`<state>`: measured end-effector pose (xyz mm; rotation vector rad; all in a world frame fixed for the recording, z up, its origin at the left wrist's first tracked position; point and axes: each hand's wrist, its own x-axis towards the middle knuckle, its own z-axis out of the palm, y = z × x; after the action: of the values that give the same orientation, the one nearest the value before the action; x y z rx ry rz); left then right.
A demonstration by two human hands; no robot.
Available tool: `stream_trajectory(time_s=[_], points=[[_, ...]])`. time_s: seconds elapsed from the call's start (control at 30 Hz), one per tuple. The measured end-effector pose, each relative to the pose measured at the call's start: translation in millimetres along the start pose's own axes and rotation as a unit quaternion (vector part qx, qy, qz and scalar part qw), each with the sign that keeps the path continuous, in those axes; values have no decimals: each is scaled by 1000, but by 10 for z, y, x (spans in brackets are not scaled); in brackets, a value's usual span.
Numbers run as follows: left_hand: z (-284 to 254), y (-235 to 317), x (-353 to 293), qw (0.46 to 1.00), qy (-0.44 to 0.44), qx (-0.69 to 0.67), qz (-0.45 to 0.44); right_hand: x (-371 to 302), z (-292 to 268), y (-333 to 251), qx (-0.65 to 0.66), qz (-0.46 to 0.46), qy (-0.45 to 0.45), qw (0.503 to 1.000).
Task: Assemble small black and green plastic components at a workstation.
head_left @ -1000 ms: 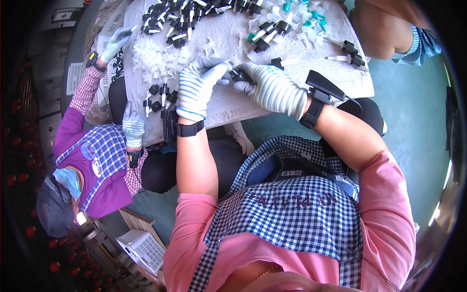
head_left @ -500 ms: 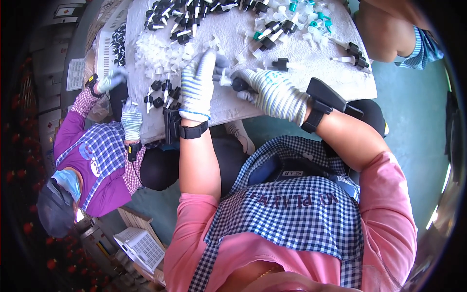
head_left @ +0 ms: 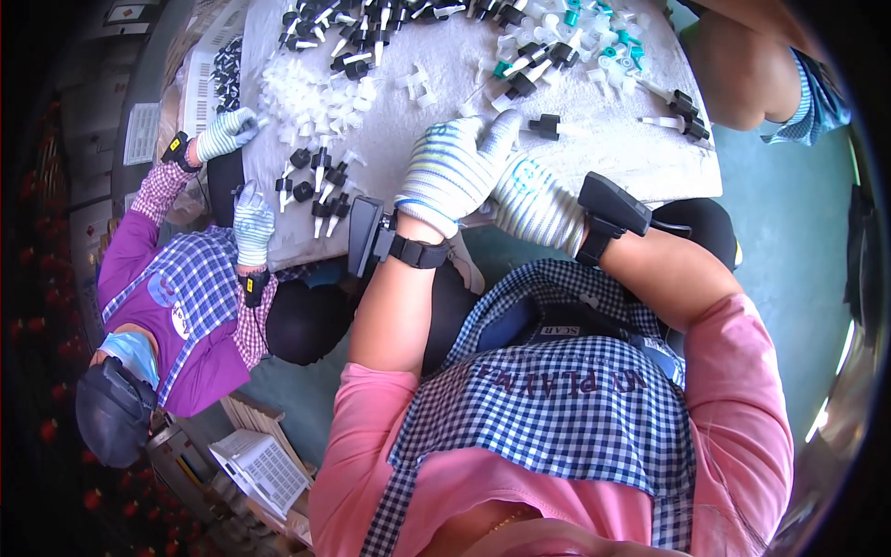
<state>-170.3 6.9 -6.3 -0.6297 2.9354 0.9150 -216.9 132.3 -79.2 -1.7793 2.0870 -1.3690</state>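
Note:
My left hand [head_left: 452, 167], in a striped knit glove, is closed and pressed against my right hand [head_left: 538, 202] just above the near edge of the table. The right hand wears a similar glove and is closed too. Their grasp is hidden behind the glove backs; half a second ago a white plastic fitting showed in the left fingers and a black pump cap in the right. Beyond my hands lie two loose white fittings [head_left: 418, 85]. A black pump cap with a white stem [head_left: 546, 126] rests right of my fingertips.
The white table [head_left: 640, 172] bears a heap of translucent fittings [head_left: 311, 97], black pump heads [head_left: 357, 32] and green pieces [head_left: 624, 46]. More black caps [head_left: 320, 181] lie left of my wrist. A co-worker [head_left: 176, 306] sits at left; another person's leg [head_left: 738, 79] is at upper right.
My left hand has moved right and down and turned over against the right hand, covering the fitting and the cap. The right hand has dropped slightly toward me.

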Motion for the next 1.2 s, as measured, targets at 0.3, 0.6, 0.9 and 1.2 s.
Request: stream_trajectory(time_s=[0.3, 0.6, 0.9, 1.2], points=[[55, -105, 45, 999, 43, -19, 20, 42, 90, 53, 28, -8, 22, 999], [-68, -280, 88, 905, 63, -413, -82, 283, -108, -64, 40, 65, -45, 996], [216, -381, 772, 936, 198, -219, 190, 319, -596, 96, -97, 131, -55, 985], [172, -288, 877, 957, 133, -30, 255, 265, -612, 198, -186, 115, -41, 975]])
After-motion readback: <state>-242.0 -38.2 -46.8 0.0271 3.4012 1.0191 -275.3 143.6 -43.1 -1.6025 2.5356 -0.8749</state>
